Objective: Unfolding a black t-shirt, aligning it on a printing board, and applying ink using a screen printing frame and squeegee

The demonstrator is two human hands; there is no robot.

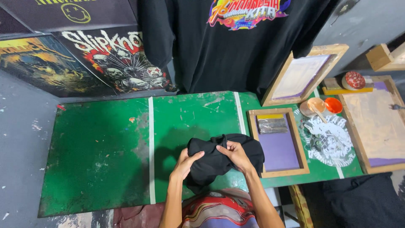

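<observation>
Black garment [219, 158] bunched at near edge of green table [105, 147]. Left hand [185, 162] and right hand [236, 155], fingers closed on cloth, pinch it from both sides, probably to gather it. Wood-framed screen [280, 143] lies just right, touching the cloth.

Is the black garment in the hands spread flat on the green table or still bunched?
Bunched: the black garment sits crumpled between left hand and right hand.
</observation>
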